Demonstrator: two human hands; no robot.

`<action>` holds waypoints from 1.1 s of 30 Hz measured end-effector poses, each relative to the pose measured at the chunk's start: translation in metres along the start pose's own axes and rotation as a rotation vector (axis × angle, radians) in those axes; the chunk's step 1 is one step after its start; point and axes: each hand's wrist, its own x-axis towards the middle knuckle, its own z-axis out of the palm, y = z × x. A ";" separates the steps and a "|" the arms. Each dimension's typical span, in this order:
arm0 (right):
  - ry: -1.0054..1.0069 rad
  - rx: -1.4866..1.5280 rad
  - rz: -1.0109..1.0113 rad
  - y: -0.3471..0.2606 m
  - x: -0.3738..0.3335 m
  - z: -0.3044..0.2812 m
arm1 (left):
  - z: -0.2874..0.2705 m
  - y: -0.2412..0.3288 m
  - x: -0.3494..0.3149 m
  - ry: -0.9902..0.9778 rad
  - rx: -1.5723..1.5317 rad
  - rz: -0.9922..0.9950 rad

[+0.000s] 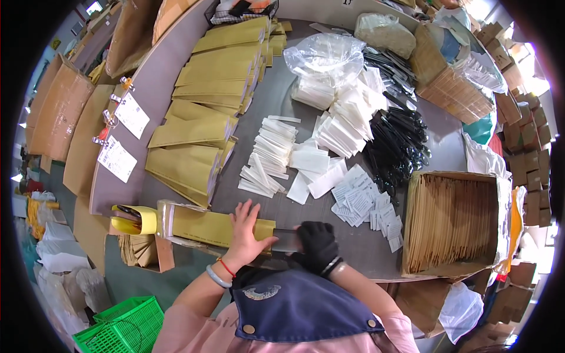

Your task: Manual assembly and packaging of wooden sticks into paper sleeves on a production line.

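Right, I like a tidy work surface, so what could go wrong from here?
The yellow holder at the edge of the table might get knocked off. The loose printed slips lie close to the black heap, so the two could mix. The brown envelope under the left hand may crease if pressed too hard.

Near the front edge of the desk [372, 254], the gloved right hand [318, 247] is blurred; its grip cannot be made out. The left hand [246, 232] hides part of a yellow envelope [203, 228]. Print on the paper slips [356, 194] is too small to read. The picture's top cuts off a basket [247, 16] by the desk's far edge.
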 end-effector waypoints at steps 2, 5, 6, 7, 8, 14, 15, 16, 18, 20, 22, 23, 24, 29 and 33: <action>0.049 0.051 -0.044 -0.006 0.010 0.001 | -0.003 -0.007 0.010 0.019 -0.010 0.048; 0.163 0.028 -0.063 0.013 0.000 -0.021 | 0.000 -0.019 0.060 0.187 -0.251 0.120; 0.260 -0.034 0.016 0.027 -0.009 -0.027 | -0.003 -0.015 0.084 0.175 -0.091 -0.010; 0.360 -0.099 0.101 0.042 -0.021 -0.036 | -0.004 -0.011 0.101 0.158 0.066 -0.134; 0.402 -0.123 0.178 0.056 -0.034 -0.044 | -0.003 -0.012 0.108 0.165 0.065 -0.131; 0.634 -0.282 0.632 0.153 -0.136 -0.092 | -0.003 -0.026 0.119 0.157 0.007 -0.254; 0.766 -0.280 0.650 0.178 -0.165 -0.088 | -0.004 -0.019 0.122 0.152 0.004 -0.243; 0.770 -0.282 0.656 0.197 -0.187 -0.089 | -0.004 -0.009 0.123 0.230 0.023 -0.019; 0.863 -0.374 0.895 0.221 -0.216 -0.091 | 0.006 0.017 0.127 0.276 0.016 0.261; 0.669 -0.383 1.015 0.224 -0.215 -0.099 | 0.019 0.032 0.145 0.241 0.057 0.389; 0.308 -0.477 1.135 0.227 -0.207 -0.110 | 0.028 0.033 0.157 0.203 0.100 0.522; 0.314 -0.475 1.138 0.227 -0.204 -0.111 | 0.032 0.032 0.161 0.166 0.178 0.529; 0.342 -0.402 1.097 0.225 -0.201 -0.112 | 0.035 0.030 0.164 0.129 0.256 0.534; 0.542 -0.654 0.880 0.250 -0.223 -0.086 | 0.031 0.037 0.162 0.086 0.197 0.543; 0.392 -0.468 1.108 0.243 -0.208 -0.102 | 0.024 0.045 0.153 0.043 -0.013 0.523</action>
